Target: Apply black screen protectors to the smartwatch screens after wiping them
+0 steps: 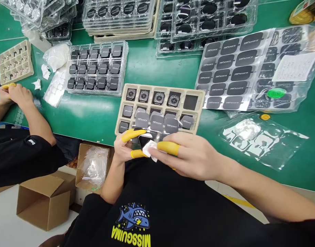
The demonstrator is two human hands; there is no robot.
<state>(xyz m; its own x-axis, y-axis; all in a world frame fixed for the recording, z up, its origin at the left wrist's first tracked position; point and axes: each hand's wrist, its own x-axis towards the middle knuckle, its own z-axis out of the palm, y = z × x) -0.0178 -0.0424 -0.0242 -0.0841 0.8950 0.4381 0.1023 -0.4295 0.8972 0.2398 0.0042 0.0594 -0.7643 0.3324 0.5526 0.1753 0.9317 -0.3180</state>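
Fingers (133, 135) of left hand (121, 147), in yellow cots, narrowed onto the edges of black watch body (144, 140), at the near side of cream tray (162, 88). Right hand (194, 156): fingertips pinched together on white wad (149, 149), against watch body. Just beyond: clear film (156, 121) with grey labels, overlapping cream tray. Contents of cream tray: far row, four watches, backs up, plus one pocket showing a dark square; nearer rows partly hidden. Front table edge visible to either side of the forearms; below it, left, carton (81, 164) of crumpled clear plastic. To the right, clear sheet (280, 147); behind it, label sheets (220, 75), edge just beside cream tray. Farther left, clear tray (125, 68), three rows of five dark square pieces. Between clear tray and label sheets, broad stretch of green tabletop (147, 65). Along the back, stacked clear trays (118, 25) of black round pieces.
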